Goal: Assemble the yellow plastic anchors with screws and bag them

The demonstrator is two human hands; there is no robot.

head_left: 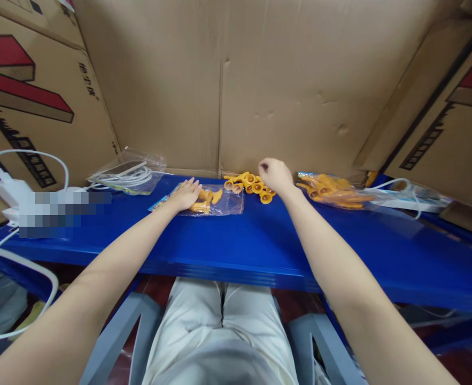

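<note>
My left hand (186,194) lies flat with fingers stretched out on a clear plastic bag (234,202). Inside that bag are a few yellow-orange plastic pieces (203,206), and its printed, colourful end shows beside my wrist. A loose pile of yellow-orange plastic pieces with round, cup-like ends (256,187) sits on the blue tabletop (227,240), against the cardboard. Just above the right side of this pile is my right hand (276,174), its fingers curled closed. Whether anything is between those fingers I cannot make out.
Farther right lies another clear bag of yellow-orange pieces (332,192), with a white power strip (408,200) beyond it. At left are a bagged white cable (129,175) and a white plug (11,192). Cardboard walls (292,80) enclose the back and sides.
</note>
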